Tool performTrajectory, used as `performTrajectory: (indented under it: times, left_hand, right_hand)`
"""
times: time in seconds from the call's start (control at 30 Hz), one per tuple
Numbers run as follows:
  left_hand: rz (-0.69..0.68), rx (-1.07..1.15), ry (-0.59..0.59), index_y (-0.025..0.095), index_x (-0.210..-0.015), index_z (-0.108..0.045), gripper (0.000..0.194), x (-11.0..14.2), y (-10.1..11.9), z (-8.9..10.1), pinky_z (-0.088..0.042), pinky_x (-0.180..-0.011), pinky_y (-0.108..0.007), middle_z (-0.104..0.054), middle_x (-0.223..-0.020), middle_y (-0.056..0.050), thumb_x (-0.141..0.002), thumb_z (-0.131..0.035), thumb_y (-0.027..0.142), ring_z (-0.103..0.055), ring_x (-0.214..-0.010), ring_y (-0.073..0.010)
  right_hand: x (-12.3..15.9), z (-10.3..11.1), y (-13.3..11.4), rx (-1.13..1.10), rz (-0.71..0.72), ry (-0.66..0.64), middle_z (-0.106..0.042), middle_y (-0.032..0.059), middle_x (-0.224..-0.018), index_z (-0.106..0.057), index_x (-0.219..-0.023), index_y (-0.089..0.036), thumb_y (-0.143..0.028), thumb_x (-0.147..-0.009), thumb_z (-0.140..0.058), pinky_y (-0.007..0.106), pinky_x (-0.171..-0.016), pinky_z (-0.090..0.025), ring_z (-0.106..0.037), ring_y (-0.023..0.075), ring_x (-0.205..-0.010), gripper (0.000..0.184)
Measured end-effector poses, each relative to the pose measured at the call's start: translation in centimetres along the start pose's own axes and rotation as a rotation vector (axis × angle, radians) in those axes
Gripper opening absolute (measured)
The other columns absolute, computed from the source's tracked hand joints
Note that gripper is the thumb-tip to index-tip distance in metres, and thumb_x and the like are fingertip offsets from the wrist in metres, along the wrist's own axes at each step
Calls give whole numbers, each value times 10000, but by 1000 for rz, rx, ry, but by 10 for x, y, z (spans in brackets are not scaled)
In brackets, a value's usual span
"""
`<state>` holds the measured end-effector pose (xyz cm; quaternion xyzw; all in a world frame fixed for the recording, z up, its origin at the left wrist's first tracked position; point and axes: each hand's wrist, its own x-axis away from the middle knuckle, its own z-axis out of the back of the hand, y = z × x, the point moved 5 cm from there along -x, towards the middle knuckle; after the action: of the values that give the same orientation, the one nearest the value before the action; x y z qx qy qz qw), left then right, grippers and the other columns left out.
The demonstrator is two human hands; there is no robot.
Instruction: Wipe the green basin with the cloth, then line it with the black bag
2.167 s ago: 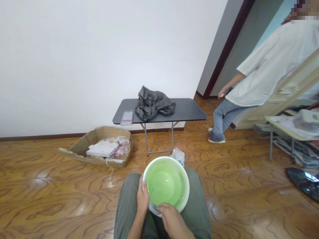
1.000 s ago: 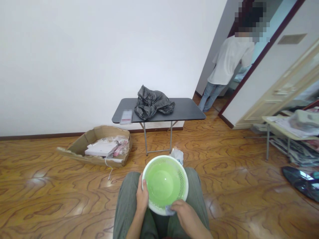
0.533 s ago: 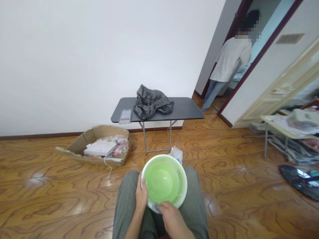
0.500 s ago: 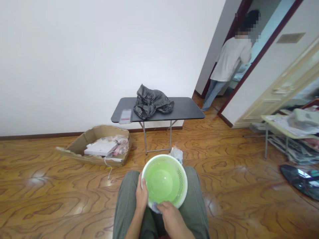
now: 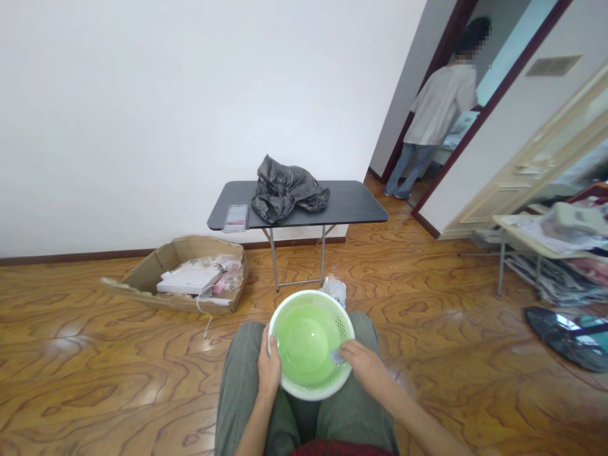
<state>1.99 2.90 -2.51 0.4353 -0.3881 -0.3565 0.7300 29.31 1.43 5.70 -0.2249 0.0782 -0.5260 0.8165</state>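
Observation:
A round green and white plastic basket (image 5: pixel 304 345) with perforated sides rests on my lap between my knees. My left hand (image 5: pixel 269 366) grips its left rim, thumb over the edge and fingers outside. At the right side of the basket, my right hand (image 5: pixel 365 364) pinches a small greyish-blue cloth (image 5: pixel 337 356) against the inner wall near the rim. Only part of the cloth shows past the fingers.
Ahead stands a black folding table (image 5: pixel 351 201) bearing a crumpled black plastic bag (image 5: pixel 289 190). A torn cardboard box (image 5: pixel 142 278) lies left; a white plastic bag (image 5: pixel 335 290) sits beyond the basket. A person (image 5: pixel 437 107) stands in the doorway; a cluttered side table (image 5: pixel 517 228) is right.
My right hand has moved with the cloth from the near rim to the basket's right inner side. My left hand keeps its hold. The person in the doorway has shifted posture.

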Motion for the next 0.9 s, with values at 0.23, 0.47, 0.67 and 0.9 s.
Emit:
performTrajectory:
  times: [0.23,0.47,0.67,0.9]
  left_hand:
    - [-11,-7,14,232,-1476,-488,579,-1,-4,1,-357,-1170,-319,-567,-1489,-61,-998,-346,526,-474,-1414,-212]
    - [9,25,3,238,-1488,-476,602,-2,-5,-1,-372,-1166,-338,-567,-1488,-65,-999,-328,557,-503,-1392,-229]
    - [6,71,1,221,-1476,-491,576,-1,-5,1,-347,-1188,-367,-547,-1505,-77,-1014,-315,517,-475,-1415,-235]
    - [36,76,-13,231,-1488,-482,571,-1,-6,-1,-346,-1190,-386,-549,-1503,-78,-1008,-358,513,-479,-1411,-251]
  right_hand:
    - [3,-24,-10,97,-20,-129,-719,119,-1008,-761,-986,-170,-144,-951,-443,360,-942,-480,-608,244,-1041,321]
    - [7,-61,-83,-316,4,-116,-742,74,-1106,-745,-1185,-214,-23,-842,-398,317,-1011,-444,-615,200,-1075,523]
    - [3,-63,-94,-433,21,-82,-743,75,-1130,-747,-1177,-201,-11,-810,-390,326,-1005,-464,-622,202,-1086,546]
    - [12,-23,-26,-78,105,-157,-739,89,-1018,-759,-1081,-200,-75,-911,-414,336,-949,-499,-624,211,-1043,404]
